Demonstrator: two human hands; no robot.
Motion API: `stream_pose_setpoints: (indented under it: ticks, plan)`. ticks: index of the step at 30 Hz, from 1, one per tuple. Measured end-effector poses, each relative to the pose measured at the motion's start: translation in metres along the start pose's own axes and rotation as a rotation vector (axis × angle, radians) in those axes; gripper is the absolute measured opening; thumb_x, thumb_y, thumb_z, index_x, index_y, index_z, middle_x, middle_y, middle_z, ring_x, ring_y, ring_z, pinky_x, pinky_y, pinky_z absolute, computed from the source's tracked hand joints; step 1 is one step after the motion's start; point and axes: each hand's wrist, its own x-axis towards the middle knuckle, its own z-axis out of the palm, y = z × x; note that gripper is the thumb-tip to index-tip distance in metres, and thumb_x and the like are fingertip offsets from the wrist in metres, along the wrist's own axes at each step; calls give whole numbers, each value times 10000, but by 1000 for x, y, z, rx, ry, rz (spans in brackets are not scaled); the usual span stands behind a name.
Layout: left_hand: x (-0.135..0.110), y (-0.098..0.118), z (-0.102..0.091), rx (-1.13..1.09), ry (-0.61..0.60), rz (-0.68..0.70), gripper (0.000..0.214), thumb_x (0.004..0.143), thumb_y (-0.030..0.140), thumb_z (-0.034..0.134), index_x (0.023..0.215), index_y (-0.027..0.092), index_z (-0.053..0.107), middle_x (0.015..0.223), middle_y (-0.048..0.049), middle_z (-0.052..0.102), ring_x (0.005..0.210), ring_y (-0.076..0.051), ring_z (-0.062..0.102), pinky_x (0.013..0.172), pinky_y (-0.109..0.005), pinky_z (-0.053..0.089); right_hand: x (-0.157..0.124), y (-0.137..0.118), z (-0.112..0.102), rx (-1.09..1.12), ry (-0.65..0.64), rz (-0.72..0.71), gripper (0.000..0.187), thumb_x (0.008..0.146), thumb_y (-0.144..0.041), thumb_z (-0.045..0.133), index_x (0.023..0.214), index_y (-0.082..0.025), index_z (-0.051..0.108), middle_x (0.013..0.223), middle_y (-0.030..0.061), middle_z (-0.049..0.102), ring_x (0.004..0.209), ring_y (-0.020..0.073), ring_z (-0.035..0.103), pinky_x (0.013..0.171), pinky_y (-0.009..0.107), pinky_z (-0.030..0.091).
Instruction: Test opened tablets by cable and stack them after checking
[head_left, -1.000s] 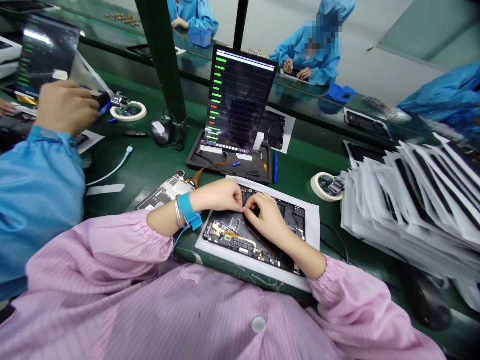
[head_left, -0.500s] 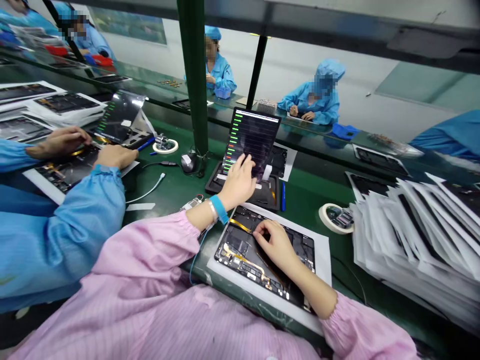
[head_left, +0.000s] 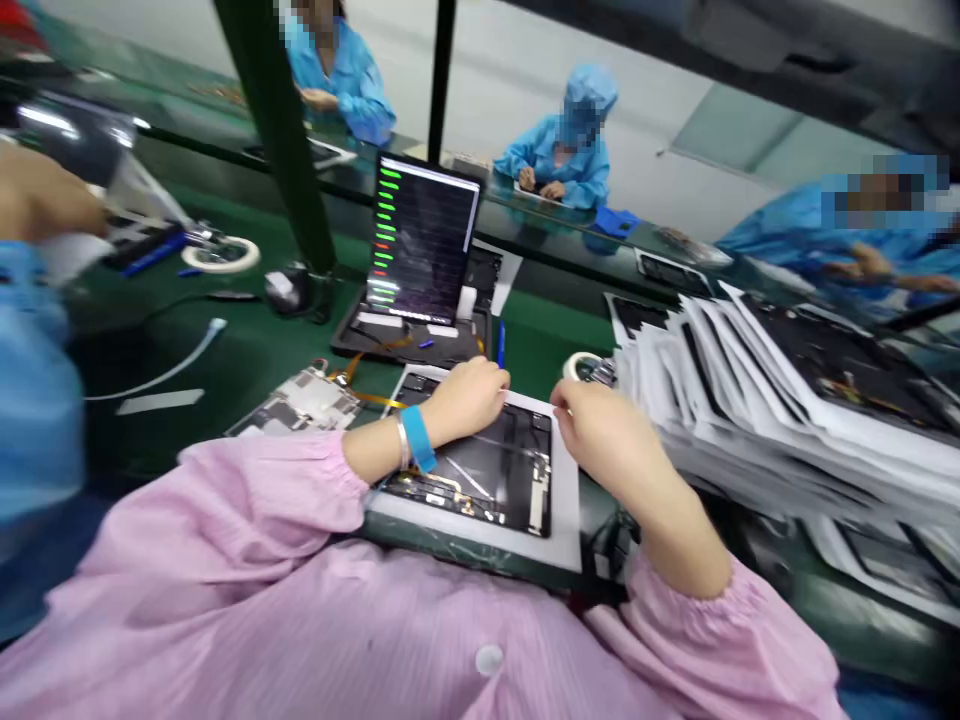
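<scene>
An open black tablet housing (head_left: 517,450), with gold ribbon cables and small parts along its near edge, lies on a white sheet (head_left: 564,530) in front of me. Over the housing's far edge is my left hand (head_left: 469,398), its fingers curled down; what they grip, if anything, is hidden. My right hand (head_left: 600,425) hovers by the far right corner, thumb and fingers pinched together on something too small to make out. Beyond them a lit screen (head_left: 424,240) with green and red marks stands in a black tray (head_left: 352,335). Left of the housing lies a silvery circuit assembly (head_left: 300,400).
Papers interleaved with dark panels form a tall stack (head_left: 690,390) on the right, beside a white tape roll (head_left: 576,366). A blue pen (head_left: 500,345), a mouse (head_left: 289,290) and a white cable (head_left: 187,360) lie around. A co-worker's blue sleeve (head_left: 34,400) is at left.
My left hand has come down from the screen to the housing. My right hand has left the ribbon cable and moved right. The silvery assembly shows more fully, and the view has turned right.
</scene>
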Motion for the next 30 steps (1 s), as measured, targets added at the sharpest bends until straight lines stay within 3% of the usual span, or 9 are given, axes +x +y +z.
stream_pose_setpoints:
  ticks: [3, 5, 10, 12, 16, 20, 25, 30]
  plan:
    - [2, -3, 21, 65, -54, 96, 205, 884, 269, 471, 850, 131, 619, 890, -112, 645, 881, -249, 560, 754, -359, 434, -33, 28, 7, -1, -294, 48, 128, 748, -107, 608, 797, -203, 540, 743, 56, 616, 668, 225, 572, 560, 302, 333]
    - [5, -6, 31, 117, -40, 111, 197, 882, 286, 489, 869, 126, 604, 900, -116, 633, 882, -255, 555, 724, -359, 423, -53, 40, 26, 112, -365, 68, 185, 722, -116, 652, 840, -198, 534, 758, 44, 613, 714, 225, 583, 596, 301, 381]
    - [12, -7, 41, 236, -14, 129, 211, 898, 313, 491, 907, 124, 582, 893, -110, 615, 879, -260, 555, 692, -361, 394, -77, 55, 67, 373, -55, 182, 259, 829, -182, 516, 1088, -166, 507, 861, 64, 591, 778, 201, 584, 703, 329, 465]
    - [12, -6, 41, 257, -28, 139, 206, 909, 302, 479, 901, 123, 580, 861, -100, 618, 843, -252, 562, 679, -355, 380, -81, 57, 72, 424, -16, 187, 234, 830, -180, 472, 1049, -162, 550, 853, 65, 595, 766, 196, 583, 726, 337, 470]
    - [11, -6, 38, 274, -8, 167, 228, 917, 311, 472, 852, 127, 590, 854, -100, 617, 845, -253, 560, 668, -347, 354, -90, 57, 69, 600, 121, 343, 229, 869, -240, 452, 1028, -175, 604, 847, 54, 632, 776, 192, 596, 763, 339, 467]
    - [9, -4, 38, 264, 8, 216, 249, 928, 312, 452, 825, 136, 597, 841, -87, 617, 831, -246, 560, 656, -347, 333, -100, 48, 65, 809, 48, 217, 189, 907, -301, 496, 964, -205, 648, 933, 46, 645, 878, 190, 588, 794, 324, 458]
    - [8, -1, 40, 256, 7, 234, 225, 920, 305, 473, 834, 137, 596, 843, -81, 617, 829, -238, 562, 659, -348, 326, -105, 37, 72, 525, 93, 91, 177, 911, -236, 515, 1002, -227, 666, 875, 46, 613, 859, 199, 526, 797, 366, 409]
    - [8, 0, 39, 237, 16, 235, 219, 919, 302, 474, 830, 139, 590, 839, -77, 614, 831, -233, 561, 663, -344, 330, -104, 36, 78, 532, 132, 69, 164, 907, -217, 528, 991, -239, 667, 860, 39, 606, 857, 203, 521, 780, 368, 404]
